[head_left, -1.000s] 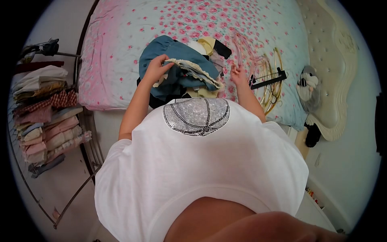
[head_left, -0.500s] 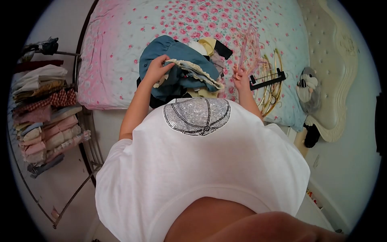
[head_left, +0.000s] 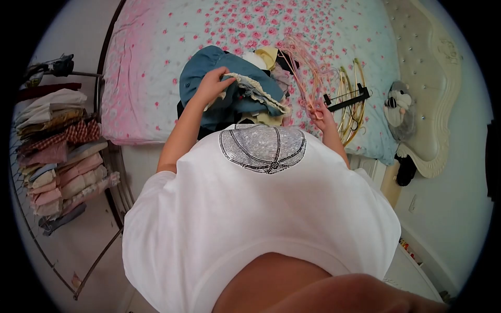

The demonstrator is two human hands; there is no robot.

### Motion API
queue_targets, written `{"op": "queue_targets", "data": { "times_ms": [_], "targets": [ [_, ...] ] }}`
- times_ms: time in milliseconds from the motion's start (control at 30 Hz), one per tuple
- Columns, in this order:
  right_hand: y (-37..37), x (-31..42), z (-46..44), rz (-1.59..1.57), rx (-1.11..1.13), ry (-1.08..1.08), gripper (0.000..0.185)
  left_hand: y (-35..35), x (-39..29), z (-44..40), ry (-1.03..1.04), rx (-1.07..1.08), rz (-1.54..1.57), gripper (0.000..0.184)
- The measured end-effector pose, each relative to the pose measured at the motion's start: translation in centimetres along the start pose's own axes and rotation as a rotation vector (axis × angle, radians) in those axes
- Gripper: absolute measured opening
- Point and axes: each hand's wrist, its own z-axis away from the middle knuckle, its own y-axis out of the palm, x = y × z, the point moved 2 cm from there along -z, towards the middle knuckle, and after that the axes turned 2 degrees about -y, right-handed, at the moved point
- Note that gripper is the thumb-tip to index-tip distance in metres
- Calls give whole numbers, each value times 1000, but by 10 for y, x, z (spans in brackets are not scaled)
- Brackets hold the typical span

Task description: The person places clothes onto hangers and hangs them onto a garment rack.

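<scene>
My left hand (head_left: 214, 86) is closed on the cream lace edge of a blue garment (head_left: 201, 68), which lies bunched on the bed. Some of the fingertips are hidden in the cloth. To the right, my right hand (head_left: 324, 119) is closed around the near end of pink hangers (head_left: 308, 65), which stretch away across the flowered bedding. How many of them it grips I cannot tell. Close beside that hand lie a black clip hanger (head_left: 348, 101) and several gold hangers (head_left: 344, 120). Under and behind the blue garment are other clothes, among them a yellow piece (head_left: 267, 56).
The bed (head_left: 148, 78) has a tufted headboard (head_left: 425, 83) on the right. A grey and white plush toy (head_left: 399, 109) sits against it. On the left stands a metal rack (head_left: 99, 255) hung with many clothes (head_left: 68, 156).
My right hand has moved slightly right and toward me. The pink hangers now spread in a longer slant toward the clothes. My left hand has shifted slightly right, still on the lace edge.
</scene>
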Motion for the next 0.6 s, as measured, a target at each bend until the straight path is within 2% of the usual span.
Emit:
{"op": "queue_targets", "data": {
  "times_ms": [33, 67, 167, 200, 300, 333, 433, 533, 600],
  "targets": [
    [10, -3, -5, 96, -37, -7, 32, -1, 1, 0, 3, 5, 5, 25],
    [52, 0, 11, 246, -105, -51, 40, 0, 0, 0, -2, 10, -2, 25],
    [43, -3, -41, 570, -5, -60, 40, -2, -3, 0, -19, 15, -12, 24],
    [65, -1, -35, 548, -45, -63, 30, -4, -4, 2, -27, 14, -8, 23],
    [81, 0, -46, 5, -43, -95, 25, -7, 1, 4, -26, 2, -10, 22],
    [83, 2, -56, -25, -10, -77, 31, -7, 3, 5, -23, -4, -12, 22],
    [95, 13, -75, -276, 38, -16, 33, -6, 6, 8, -64, 5, 3, 21],
    [115, 24, -77, -150, -50, -103, 32, -6, 8, 9, -104, 14, -3, 21],
    [118, 17, -82, 149, -71, -133, 31, -6, 9, 8, -95, 10, 18, 21]
  ]
}}
